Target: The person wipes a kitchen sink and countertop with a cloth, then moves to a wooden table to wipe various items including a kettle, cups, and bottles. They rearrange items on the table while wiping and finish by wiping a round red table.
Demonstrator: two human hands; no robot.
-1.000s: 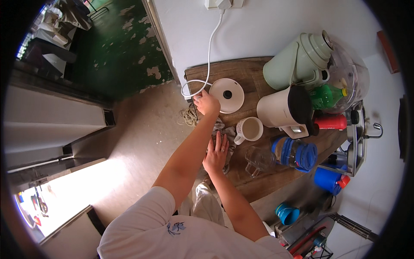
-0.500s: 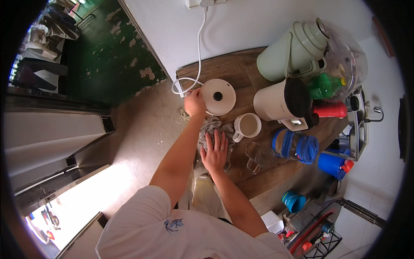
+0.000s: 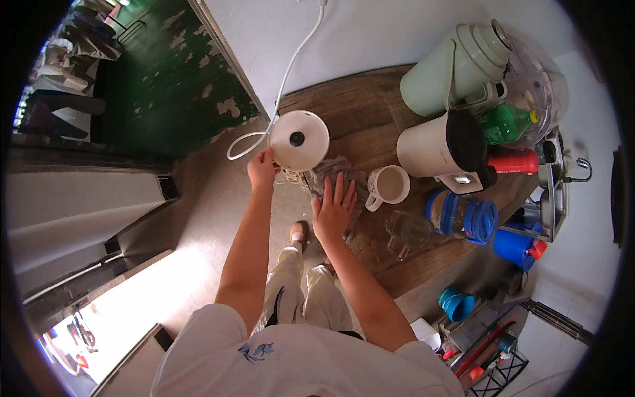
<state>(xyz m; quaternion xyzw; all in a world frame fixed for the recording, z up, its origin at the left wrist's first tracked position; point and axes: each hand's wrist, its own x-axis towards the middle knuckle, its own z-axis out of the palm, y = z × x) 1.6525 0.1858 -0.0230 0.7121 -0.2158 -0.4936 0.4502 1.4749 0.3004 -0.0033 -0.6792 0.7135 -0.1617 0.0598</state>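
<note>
My left hand [image 3: 262, 169] pinches the lower left rim of a round cream kettle base [image 3: 309, 149] with a black connector in its middle. The base is held at the table's left end, partly past the edge, and its white cord [image 3: 289, 69] loops beside it. Fingers spread, my right hand [image 3: 336, 209] lies flat on a crumpled grey rag [image 3: 353, 175] on the tabletop. Just right of the rag stands a white mug [image 3: 391, 185] with some liquid in it. The cream electric kettle [image 3: 423, 149] with a black lid is farther right.
On the wooden table [image 3: 360, 99] are a pale green thermos [image 3: 433, 79], a green bottle [image 3: 499, 124], a red bottle [image 3: 514, 161], a clear glass mug [image 3: 407, 233] and a blue-lidded jar [image 3: 456, 215]. A white wall runs behind. A teal bucket [image 3: 456, 304] stands low at the right.
My left hand has moved left, bringing the kettle base off its spot toward the table's left edge; the cord has swung along. My right hand stays on the rag, with little movement.
</note>
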